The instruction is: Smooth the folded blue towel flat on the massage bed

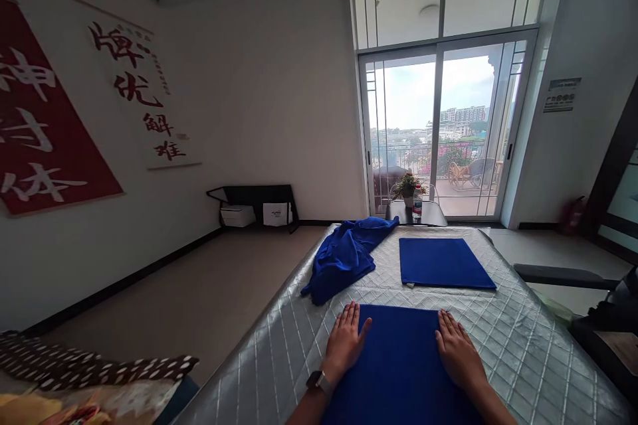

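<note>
We've got our left hand (345,340) and right hand (457,346) both flat and released, pressing the near blue folded cloth (399,365) on the silver quilted table (523,345), just before another folded cloth (442,263).

A crumpled blue cloth (346,255) and a folded blue cloth (443,263) lie apart on the quilted silver table (523,339)

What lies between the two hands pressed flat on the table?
In the head view, only smooth blue cloth spans the stretch between the left hand and the right hand; nothing else rests there.
</note>
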Available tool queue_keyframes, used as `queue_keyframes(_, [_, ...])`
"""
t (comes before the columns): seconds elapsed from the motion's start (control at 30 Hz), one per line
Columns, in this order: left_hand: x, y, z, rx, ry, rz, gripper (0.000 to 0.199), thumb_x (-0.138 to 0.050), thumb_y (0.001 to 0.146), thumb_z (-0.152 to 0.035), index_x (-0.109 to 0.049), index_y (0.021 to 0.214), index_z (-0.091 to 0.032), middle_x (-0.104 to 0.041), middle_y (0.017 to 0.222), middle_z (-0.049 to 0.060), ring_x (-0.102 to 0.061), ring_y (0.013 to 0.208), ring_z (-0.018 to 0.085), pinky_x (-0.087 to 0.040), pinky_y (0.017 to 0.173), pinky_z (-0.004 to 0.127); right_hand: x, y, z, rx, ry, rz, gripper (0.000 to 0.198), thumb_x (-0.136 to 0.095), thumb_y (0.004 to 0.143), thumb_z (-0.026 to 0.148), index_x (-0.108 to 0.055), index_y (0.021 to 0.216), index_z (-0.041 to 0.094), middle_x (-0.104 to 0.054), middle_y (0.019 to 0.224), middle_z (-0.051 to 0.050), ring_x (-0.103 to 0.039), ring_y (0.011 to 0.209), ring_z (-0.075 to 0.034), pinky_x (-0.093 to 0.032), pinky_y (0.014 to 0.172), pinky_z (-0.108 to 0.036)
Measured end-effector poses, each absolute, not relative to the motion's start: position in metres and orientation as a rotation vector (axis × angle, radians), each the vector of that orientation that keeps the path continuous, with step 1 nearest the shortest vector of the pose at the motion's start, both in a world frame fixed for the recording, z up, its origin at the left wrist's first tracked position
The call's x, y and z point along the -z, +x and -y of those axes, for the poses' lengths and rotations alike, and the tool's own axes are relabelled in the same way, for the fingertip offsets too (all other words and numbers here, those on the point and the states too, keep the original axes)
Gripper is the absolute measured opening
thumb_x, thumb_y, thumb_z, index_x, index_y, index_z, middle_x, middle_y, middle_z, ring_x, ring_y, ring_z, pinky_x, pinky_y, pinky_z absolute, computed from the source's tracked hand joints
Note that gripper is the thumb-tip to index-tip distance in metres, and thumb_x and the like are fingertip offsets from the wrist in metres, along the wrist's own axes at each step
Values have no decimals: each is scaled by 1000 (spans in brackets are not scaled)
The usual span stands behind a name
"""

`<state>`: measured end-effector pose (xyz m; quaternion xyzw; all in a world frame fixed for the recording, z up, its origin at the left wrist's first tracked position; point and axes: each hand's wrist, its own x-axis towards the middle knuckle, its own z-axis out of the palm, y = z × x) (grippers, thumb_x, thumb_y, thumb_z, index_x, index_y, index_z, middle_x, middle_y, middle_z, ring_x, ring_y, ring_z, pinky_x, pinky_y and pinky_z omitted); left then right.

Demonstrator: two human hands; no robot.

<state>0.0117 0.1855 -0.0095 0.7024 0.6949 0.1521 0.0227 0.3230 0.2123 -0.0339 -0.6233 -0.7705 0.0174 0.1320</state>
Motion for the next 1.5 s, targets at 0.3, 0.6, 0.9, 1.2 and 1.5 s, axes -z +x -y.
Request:
queue_keyframes(0.3, [18,3,-184,-473,2206,-2223,85,-17,101,-68,-35,156,-7,-32,164,17,-27,153,28,-29,124,45,22,319,-205,54,-1839,2270,65,-21,99,34,-35,156,5,-29,164,-13,-19,155,-22,-12,127,-47])
queue_keyframes(0.6, [9,6,-196,-383,2209,-2216,83,-14,101,-65,-37,156,-7,-37,162,19,-28,152,35,-28,123,55,26,317,-185,-85,-1877,2247,66,-17,101,39,-29,159,10,-23,167,-8,-18,155,-19,-16,126,-42])
queue_keyframes(0.9, [7,179,-196,-536,2506,-1563,68,-17,105,-53,-31,160,-15,-30,166,11,-22,156,24,-25,127,45,27,318,-184,-56,-1900,2299,63,-24,98,29,-29,159,13,-22,168,-6,-16,155,-19,-17,126,-39])
queue_keyframes(1.2, [19,109,-187,-449,2455,-1785,71,-20,104,-59,-35,158,-15,-35,164,11,-28,153,26,-28,126,48,10,315,-176,-149,-1911,2219,65,-18,102,37,-27,159,7,-25,167,-9,-17,155,-19,-13,127,-39])
queue_keyframes(1.5, [28,-10,-180,-436,2245,-2211,78,-21,104,-61,-34,156,-5,-32,164,19,-29,153,29,-31,124,47,9,311,-179,-101,-1986,2269,65,-20,99,32,-28,158,7,-24,166,-10,-17,155,-20,-12,127,-42])
